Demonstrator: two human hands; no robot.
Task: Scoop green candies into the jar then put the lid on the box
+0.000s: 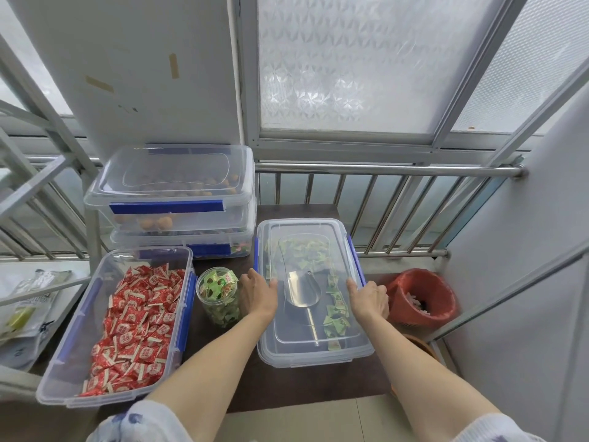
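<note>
Between the two hands lies the clear rectangular plastic lid (314, 283), resting flat on the clear plastic box with blue side latches (315, 355), which stands on the dark brown tabletop (287, 390). The left hand (258, 293) rests on the lid's left edge with fingers spread and curled over the rim, and the right hand (369, 298) presses the right edge the same way, its fingertips just beside the blue latch; both grip the lid's sides rather than being clenched. Through the lid, between the hands, a shiny metal scoop (299, 290) lies with its handle pointing toward the person, and green wrapped candies (334, 314) are scattered along the far end and down the side nearer the right hand. Just left of the left hand, touching or almost touching its knuckles, stands a round clear plastic jar (218, 298), uncovered and filled to the top with green candies. Further left of that hand sits an open clear plastic box of red wrapped candies (127, 323), also with blue latches. Beyond the left hand, two lidded clear boxes (172, 199) are stacked, the upper one holding round orange-brown pieces. Right of the right hand, off the table and lower down, is a red plastic basket (420, 296) with pale scraps inside. A steel railing (382, 170) and frosted patterned window panes stand behind everything
</note>
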